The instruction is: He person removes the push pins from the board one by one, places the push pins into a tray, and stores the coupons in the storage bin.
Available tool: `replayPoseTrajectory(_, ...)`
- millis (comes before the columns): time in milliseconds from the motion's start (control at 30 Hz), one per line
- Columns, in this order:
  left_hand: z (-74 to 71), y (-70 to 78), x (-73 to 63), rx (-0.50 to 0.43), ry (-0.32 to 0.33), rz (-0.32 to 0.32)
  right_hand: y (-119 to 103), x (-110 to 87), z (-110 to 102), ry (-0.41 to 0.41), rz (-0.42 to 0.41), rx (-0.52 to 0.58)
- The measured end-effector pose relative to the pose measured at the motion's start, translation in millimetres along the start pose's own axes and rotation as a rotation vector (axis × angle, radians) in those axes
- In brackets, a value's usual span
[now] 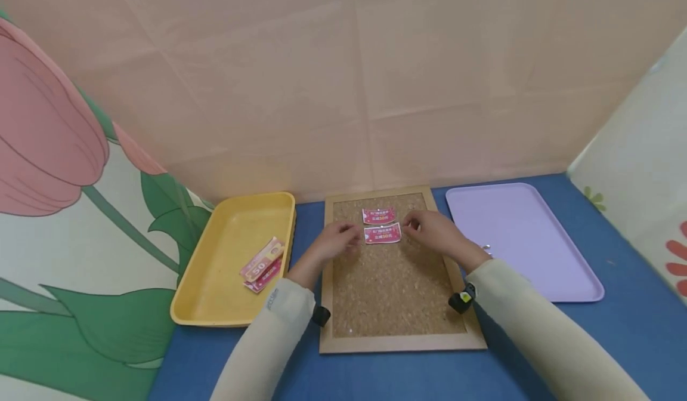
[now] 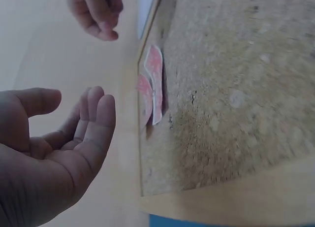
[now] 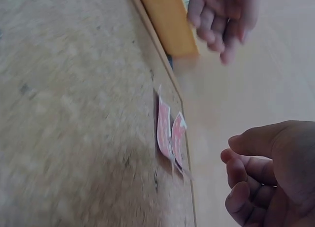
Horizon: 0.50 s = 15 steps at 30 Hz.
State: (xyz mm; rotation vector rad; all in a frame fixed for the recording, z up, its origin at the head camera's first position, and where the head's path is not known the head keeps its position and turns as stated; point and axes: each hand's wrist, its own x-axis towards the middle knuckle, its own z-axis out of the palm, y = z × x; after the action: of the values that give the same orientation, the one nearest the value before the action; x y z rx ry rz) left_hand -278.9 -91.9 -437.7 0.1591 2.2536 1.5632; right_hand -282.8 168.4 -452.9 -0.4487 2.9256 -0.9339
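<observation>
Two pink paper coupons are fixed one above the other near the top of a wood-framed corkboard (image 1: pixel 394 299). The upper coupon (image 1: pixel 378 216) and the lower coupon (image 1: pixel 383 234) curl away from the cork at their ends, as both wrist views show. My left hand (image 1: pixel 335 240) hovers left of the lower coupon, its fingers relaxed and nothing in them (image 2: pixel 54 158). On the other side, my right hand (image 1: pixel 432 229) is just off the lower coupon's right end. Its fingers are loosely curled, with nothing visible between thumb and fingertips (image 3: pixel 241 143).
To the left stands a yellow tray (image 1: pixel 214 299) holding more coupons (image 1: pixel 263 261). A flat purple tray (image 1: pixel 528 240) lies to the right, with small shiny pieces (image 1: pixel 486 247) partly behind my right wrist. Everything rests on a blue table (image 1: pixel 397 374) against a beige-covered wall.
</observation>
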Motion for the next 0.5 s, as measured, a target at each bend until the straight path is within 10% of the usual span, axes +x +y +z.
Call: replayPoseTrajectory(500,15.8,-19.8,47.8,-0.063,0.118,-0.114,-7,35.9,24,0.084,0.096,0.225)
